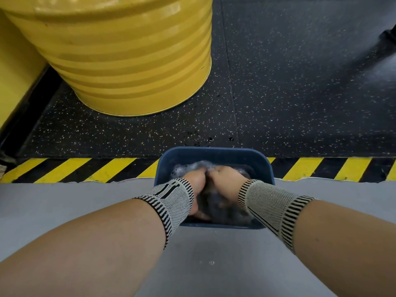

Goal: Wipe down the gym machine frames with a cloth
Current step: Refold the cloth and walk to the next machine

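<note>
Your left hand (pixel 196 181) and right hand (pixel 225 179) both clutch the cloth (pixel 214 202), bunched between and beneath them in the blue basin (pixel 214 153).

we see the dark cloth (pixel 216 202) bunched and soaking in soapy water, low in the blue basin (pixel 214 154), toward its near wall.

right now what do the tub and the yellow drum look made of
Tub: probably plastic, matte blue, with rounded moulded corners and a thin rim. Drum: likely painted metal, glossy yellow, ribbed with hoops, small chips in the paint.
</note>
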`<state>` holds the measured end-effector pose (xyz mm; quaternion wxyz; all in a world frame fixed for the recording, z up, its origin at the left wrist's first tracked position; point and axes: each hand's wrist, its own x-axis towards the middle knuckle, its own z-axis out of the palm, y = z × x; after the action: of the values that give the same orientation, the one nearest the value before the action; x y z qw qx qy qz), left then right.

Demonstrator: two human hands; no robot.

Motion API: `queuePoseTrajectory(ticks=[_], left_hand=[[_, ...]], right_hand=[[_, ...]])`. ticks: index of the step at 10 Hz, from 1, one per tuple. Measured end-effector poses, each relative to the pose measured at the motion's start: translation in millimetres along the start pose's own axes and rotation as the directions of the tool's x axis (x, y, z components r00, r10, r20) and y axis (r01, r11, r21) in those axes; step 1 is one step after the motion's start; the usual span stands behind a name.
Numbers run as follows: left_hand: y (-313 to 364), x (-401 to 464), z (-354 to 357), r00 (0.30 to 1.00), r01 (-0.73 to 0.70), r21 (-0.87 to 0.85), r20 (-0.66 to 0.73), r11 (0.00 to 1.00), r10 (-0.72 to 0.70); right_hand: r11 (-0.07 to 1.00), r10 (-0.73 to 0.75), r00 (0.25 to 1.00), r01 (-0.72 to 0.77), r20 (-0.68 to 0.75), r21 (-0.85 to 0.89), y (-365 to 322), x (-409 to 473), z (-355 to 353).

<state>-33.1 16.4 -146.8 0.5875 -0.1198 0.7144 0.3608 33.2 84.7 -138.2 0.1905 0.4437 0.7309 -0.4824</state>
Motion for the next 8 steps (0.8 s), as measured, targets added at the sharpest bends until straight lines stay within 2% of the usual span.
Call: queuePoseTrajectory(ticks=[1, 2, 3, 4, 5, 6, 7, 8], left_hand=[[-1.9, 1.7, -2.2, 0.997, 0.056, -0.12, 0.065, 0.991, -0.048], [-2.7, -3.1, -0.1, 0.997, -0.066, -0.112, 0.04, 0.991, 0.071], [-2.0, -8.8, 1.6, 0.995, -0.09, -0.111, 0.025, 0.99, 0.093], [0.2, -10.6, 0.9, 0.994, -0.098, -0.125, 0.024, 0.987, 0.102], [1.1, -12.6, 3.5, 0.993, -0.11, -0.14, 0.018, 0.984, 0.114], [2.9, -5.2, 6.1, 0.969, -0.211, 0.017, -0.124, 0.977, 0.211], [7.7, -6.9, 1.0, 0.964, -0.2, 0.157, -0.145, 0.967, 0.223], [5.6, -2.1, -5.7, 0.967, -0.163, 0.308, -0.139, 0.937, 0.214]], right_hand=[[0.959, -0.103, 0.993, 0.116, -0.063, 0.26, -8.0, -14.1, -2.2], [0.941, -0.157, 0.976, 0.193, -0.148, 0.276, -5.6, -14.1, 2.3], [0.931, -0.184, 0.962, 0.237, -0.2, 0.28, -8.5, -18.3, 6.8], [0.952, -0.184, 0.957, 0.23, -0.225, 0.201, -6.5, -14.2, 8.7], [0.976, -0.183, 0.957, 0.204, -0.224, 0.072, -0.5, -7.2, 9.4], [0.984, -0.121, 0.965, 0.086, -0.232, -0.154, 8.9, 5.5, -0.8], [0.92, -0.051, 0.996, 0.02, -0.068, -0.391, 26.0, 14.7, -2.6], [0.744, 0.085, 0.996, -0.044, 0.029, -0.666, 29.6, 15.7, 4.3]])
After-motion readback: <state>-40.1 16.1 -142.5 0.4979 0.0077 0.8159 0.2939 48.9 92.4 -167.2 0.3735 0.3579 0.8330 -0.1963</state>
